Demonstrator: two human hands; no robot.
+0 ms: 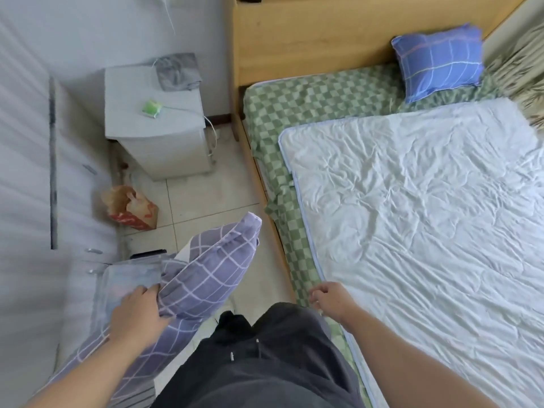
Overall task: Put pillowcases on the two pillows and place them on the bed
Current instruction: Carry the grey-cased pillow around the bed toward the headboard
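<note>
A pillow in a purple checked pillowcase (pixel 212 272) hangs beside the bed, tilted with one corner pointing up. My left hand (pixel 137 313) grips its lower end, and loose case fabric trails down past my forearm. My right hand (pixel 331 298) hovers at the bed's near edge with fingers loosely curled, holding nothing. A second pillow in a blue checked case (pixel 438 61) leans against the wooden headboard (pixel 309 33) at the far end of the bed (pixel 294 107).
A white quilt (pixel 426 216) covers most of the green checked sheet. A white nightstand (pixel 156 119) with a grey cloth and a green item stands left of the headboard. A paper bag (pixel 129 206) lies on the tiled floor. A clear storage box (pixel 126 287) sits under my left hand.
</note>
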